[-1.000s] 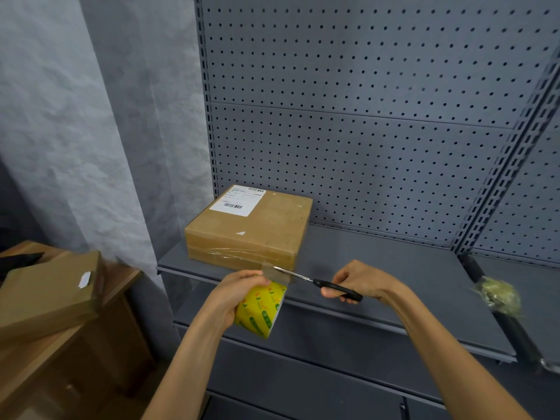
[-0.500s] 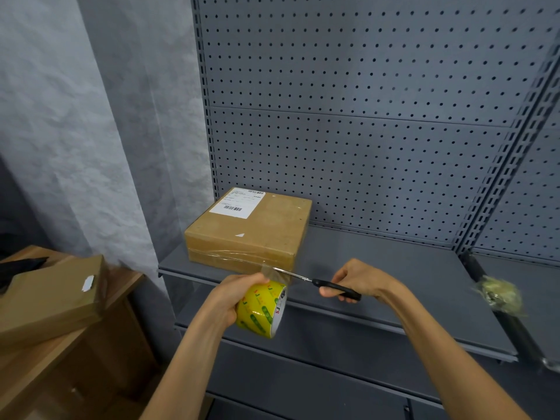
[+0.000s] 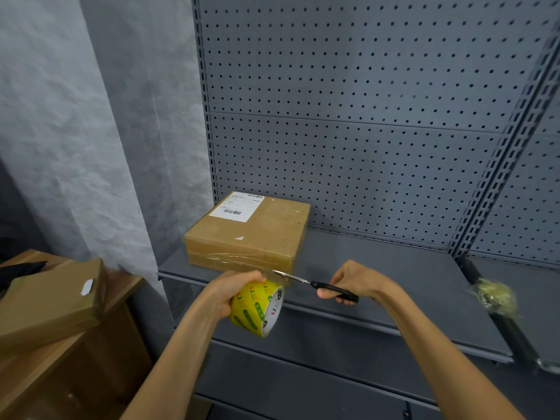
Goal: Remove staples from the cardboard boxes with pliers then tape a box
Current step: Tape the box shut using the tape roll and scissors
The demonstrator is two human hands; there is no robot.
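While the left hand (image 3: 230, 294) holds the yellow tape roll (image 3: 257, 309) lower than a moment ago, its grip curled round it, the right hand (image 3: 351, 281) pinches black scissors (image 3: 315, 284) at the stretched tape. The cut looks close. The box (image 3: 248, 231) sits on the grey shelf (image 3: 378, 277), pegboard (image 3: 363, 116) behind.

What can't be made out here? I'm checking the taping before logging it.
Head view:
- Cut: the scissors' tips meet clear tape beside the yellow tape roll; too thin to tell.
- White shipping label on the brown cardboard box: print too small.
- Yellowish crumpled wad: blurred.
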